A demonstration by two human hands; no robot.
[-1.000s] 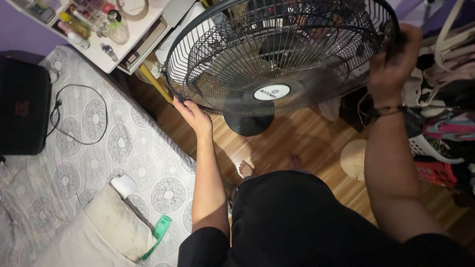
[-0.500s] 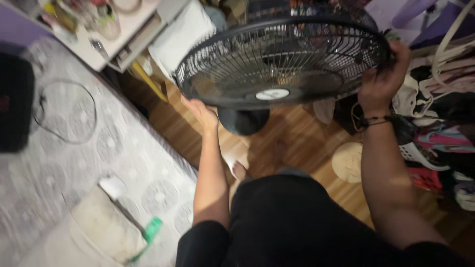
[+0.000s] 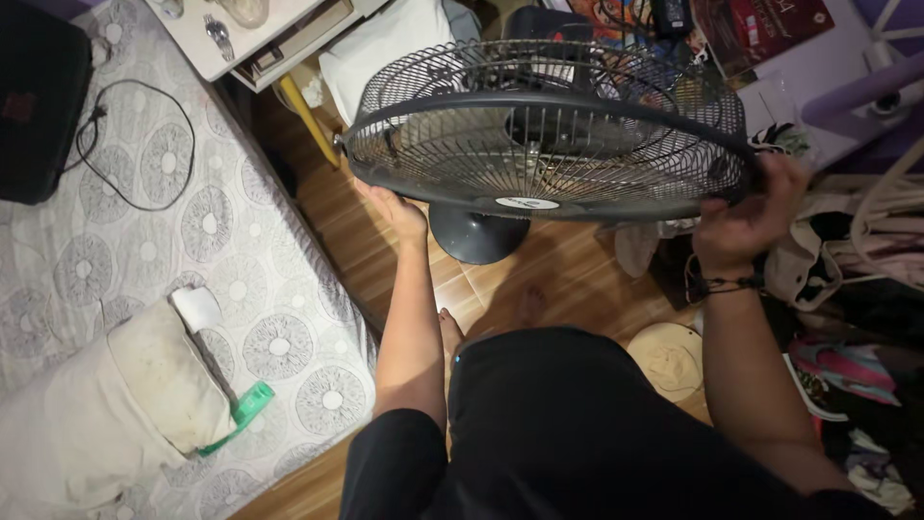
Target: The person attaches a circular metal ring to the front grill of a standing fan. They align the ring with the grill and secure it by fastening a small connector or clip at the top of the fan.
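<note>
I have both arms stretched forward and slightly apart, each reaching to one side of the black fan cage (image 3: 549, 125), which sits tilted toward me above its round base (image 3: 478, 234) on the wooden floor (image 3: 568, 270). My left hand (image 3: 395, 210) is cupped under the lower left rim of the cage, palm up, fingers spread loosely against the ring; the forearm runs almost straight down from it toward my body. My right hand (image 3: 746, 217) is curled around the right edge of the rim, fingers wrapped over the ring and the thumb below, wrist bent back a little, with a dark cord bracelet (image 3: 722, 284) at the wrist. The fan's grille is on and the pale centre badge faces me. To my left lies a bed (image 3: 192, 250) with a patterned grey sheet, a black cable (image 3: 144, 144) looped on it and a cream pillow (image 3: 144, 385) near its lower end. Clothes and bags (image 3: 847, 289) are heaped on my right.
</note>
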